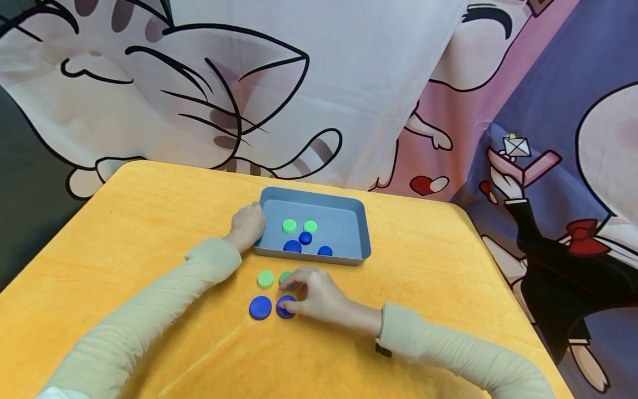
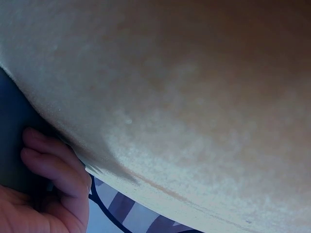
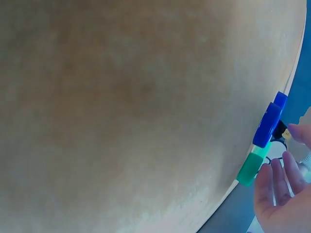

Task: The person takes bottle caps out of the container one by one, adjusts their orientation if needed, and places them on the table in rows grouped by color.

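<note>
My left hand (image 1: 247,226) grips the left wall of a blue-grey tray (image 1: 319,202); its fingers are curled in the left wrist view. My right hand (image 1: 319,293) is over the table in front of the tray, thumb and fingers spread apart. Its thumb lies over a blue bottle cap (image 1: 286,313) and its fingertips partly cover a green cap (image 1: 284,276). To their left are another blue cap (image 1: 260,308) and a light green cap (image 1: 266,279). In the right wrist view the fingers are beside a blue cap (image 3: 267,124) and a green cap (image 3: 249,168).
Inside the tray lie two light green caps (image 1: 289,225) and three blue caps (image 1: 305,238). A yellow cloth (image 1: 428,260) covers the table. Behind it hangs a printed cloth (image 1: 379,83) with cartoon figures.
</note>
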Available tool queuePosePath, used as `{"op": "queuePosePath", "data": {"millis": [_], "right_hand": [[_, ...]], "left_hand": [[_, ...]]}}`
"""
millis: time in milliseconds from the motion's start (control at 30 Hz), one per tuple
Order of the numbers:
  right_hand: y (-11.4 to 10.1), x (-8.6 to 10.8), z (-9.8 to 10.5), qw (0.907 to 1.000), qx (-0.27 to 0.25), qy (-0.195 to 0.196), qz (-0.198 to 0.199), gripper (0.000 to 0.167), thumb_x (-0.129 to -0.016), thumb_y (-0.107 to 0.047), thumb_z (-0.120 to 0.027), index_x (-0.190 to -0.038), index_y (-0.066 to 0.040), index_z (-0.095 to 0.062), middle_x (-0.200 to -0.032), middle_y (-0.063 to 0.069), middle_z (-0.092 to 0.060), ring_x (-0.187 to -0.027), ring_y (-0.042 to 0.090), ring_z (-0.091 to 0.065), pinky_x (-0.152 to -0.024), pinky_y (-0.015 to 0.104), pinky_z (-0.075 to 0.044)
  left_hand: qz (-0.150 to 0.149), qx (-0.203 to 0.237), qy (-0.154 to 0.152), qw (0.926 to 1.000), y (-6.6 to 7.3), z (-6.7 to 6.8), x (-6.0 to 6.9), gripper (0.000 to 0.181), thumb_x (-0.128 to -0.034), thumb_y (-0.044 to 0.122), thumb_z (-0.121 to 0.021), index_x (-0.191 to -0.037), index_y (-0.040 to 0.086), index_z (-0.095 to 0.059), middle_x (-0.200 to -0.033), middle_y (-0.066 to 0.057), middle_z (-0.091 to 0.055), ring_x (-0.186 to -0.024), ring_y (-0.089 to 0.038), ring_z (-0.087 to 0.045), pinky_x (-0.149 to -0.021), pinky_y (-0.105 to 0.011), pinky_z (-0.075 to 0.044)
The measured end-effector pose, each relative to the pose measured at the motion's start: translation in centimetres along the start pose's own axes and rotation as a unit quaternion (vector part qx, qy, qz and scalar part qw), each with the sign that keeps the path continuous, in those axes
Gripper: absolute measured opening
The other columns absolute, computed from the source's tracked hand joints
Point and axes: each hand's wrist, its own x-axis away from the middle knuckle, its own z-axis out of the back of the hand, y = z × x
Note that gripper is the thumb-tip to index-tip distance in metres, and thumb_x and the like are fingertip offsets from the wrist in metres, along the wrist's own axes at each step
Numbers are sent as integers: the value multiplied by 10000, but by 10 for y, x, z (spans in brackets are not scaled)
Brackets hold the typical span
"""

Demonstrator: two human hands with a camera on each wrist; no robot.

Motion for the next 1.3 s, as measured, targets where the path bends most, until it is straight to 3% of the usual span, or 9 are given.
{"op": "queuePosePath", "data": {"millis": [400,833,1067,1300], "right_hand": [[3,-9,12,9984,-439,335,133,212,-770,-141,-797,-955,-81,-712,-894,47,-703,-769,192,-639,-686,295,-562],[9,-19,22,9965,-536,637,30,194,-781,-104,-780,-953,-46,-711,-929,92,-719,-806,226,-640,-702,268,-557],[11,-26,30,9926,-746,962,4,214,-786,-85,-769,-980,-16,-709,-966,132,-723,-862,281,-647,-736,367,-562],[18,-34,38,9881,-894,1246,-144,231,-791,-111,-776,-988,-9,-712,-961,136,-724,-855,247,-665,-733,347,-574]], "left_hand": [[53,-43,-58,10000,1,-1,-1,320,-1013,147,-387,-1168,-98,-522,-934,-234,-648,-822,-298,-671,-699,-418,-575],[63,-11,-51,10000,0,-1,-2,320,-1015,146,-383,-1163,-101,-522,-922,-231,-642,-799,-293,-658,-695,-415,-572],[47,-9,-8,10000,-1,-2,-3,316,-1009,143,-397,-1161,-104,-522,-935,-240,-642,-818,-306,-664,-695,-422,-567],[38,-37,-21,10000,0,-3,-4,318,-1011,153,-401,-1159,-101,-523,-939,-239,-644,-819,-305,-667,-699,-421,-570]]}}
